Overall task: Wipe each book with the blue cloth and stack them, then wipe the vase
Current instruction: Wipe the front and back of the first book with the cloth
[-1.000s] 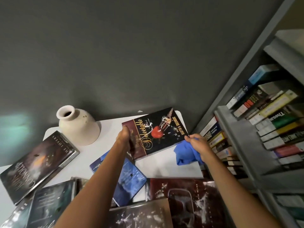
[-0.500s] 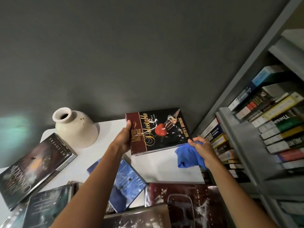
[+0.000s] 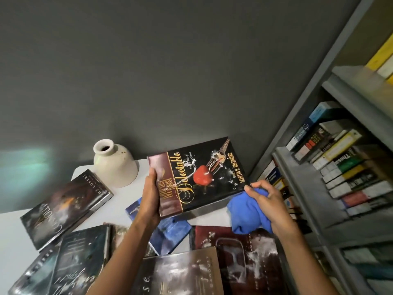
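Book (image 3: pixel 197 177) hangs tilted above the table (image 3: pixel 106 201), my left hand (image 3: pixel 151 196) gripping its spine edge; stiff, glossy, probably slippery. Right hand (image 3: pixel 268 201) clutches the soft cloth (image 3: pixel 246 213) beside its corner.

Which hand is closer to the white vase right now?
Left. The left hand grips the book by its spine edge, just right of the vase. The right hand holds the blue cloth farther right, past the book, by the bookshelf.
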Tool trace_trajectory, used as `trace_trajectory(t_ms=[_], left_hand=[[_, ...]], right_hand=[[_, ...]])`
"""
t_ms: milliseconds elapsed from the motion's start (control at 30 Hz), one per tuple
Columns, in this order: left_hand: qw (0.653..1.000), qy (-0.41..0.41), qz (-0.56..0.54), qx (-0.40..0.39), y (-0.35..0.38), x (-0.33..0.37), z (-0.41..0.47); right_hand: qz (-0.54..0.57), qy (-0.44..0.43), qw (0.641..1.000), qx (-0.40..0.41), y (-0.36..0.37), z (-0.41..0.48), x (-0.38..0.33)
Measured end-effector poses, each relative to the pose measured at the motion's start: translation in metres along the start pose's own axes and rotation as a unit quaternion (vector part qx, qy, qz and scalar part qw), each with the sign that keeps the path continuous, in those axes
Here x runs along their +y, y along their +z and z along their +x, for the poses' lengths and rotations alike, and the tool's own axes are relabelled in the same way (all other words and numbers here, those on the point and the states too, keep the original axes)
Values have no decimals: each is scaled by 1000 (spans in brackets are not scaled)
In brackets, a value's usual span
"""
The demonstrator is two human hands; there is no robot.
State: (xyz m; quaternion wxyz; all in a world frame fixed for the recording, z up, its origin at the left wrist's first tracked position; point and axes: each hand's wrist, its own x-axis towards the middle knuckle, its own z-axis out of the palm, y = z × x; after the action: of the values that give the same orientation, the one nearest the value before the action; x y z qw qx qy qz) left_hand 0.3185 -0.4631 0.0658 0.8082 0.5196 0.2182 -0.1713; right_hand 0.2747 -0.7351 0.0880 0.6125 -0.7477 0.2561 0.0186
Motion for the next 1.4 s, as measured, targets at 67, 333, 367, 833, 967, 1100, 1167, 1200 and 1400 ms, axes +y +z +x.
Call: trace_trajectory(t_ms=[67,333,367,833,967,1100,1167,1200,1400], left_hand=[[1000,23,-2,4,-11,0,-25],[992,88,-70,49,-56,-1,-113],[992,91,-73,53,-61,-1,-121],[991,110,-19,69,-95,-11,-175],[992,105,-26,63,-99,-15,-177],[991,117,-23,64,-98,-14,-178],[992,117,-22,45,-95,-14,-180],[993,113,-17,38,-92,-13,-181],[992,111,15,65,-77,-10,-179]], right_hand=[[-23,-7,1000,2,1,-25,-3],[-65,-10,996,-59,4,-109,-5],[-44,0,997,-64,3,-120,-7],[-80,-225,968,76,41,-207,0],[-162,-243,955,59,43,-223,11],[-215,-233,943,105,39,-216,20],[-224,-234,934,153,35,-204,14],[-229,-244,927,172,36,-198,8],[-355,-300,879,104,79,-212,-5]])
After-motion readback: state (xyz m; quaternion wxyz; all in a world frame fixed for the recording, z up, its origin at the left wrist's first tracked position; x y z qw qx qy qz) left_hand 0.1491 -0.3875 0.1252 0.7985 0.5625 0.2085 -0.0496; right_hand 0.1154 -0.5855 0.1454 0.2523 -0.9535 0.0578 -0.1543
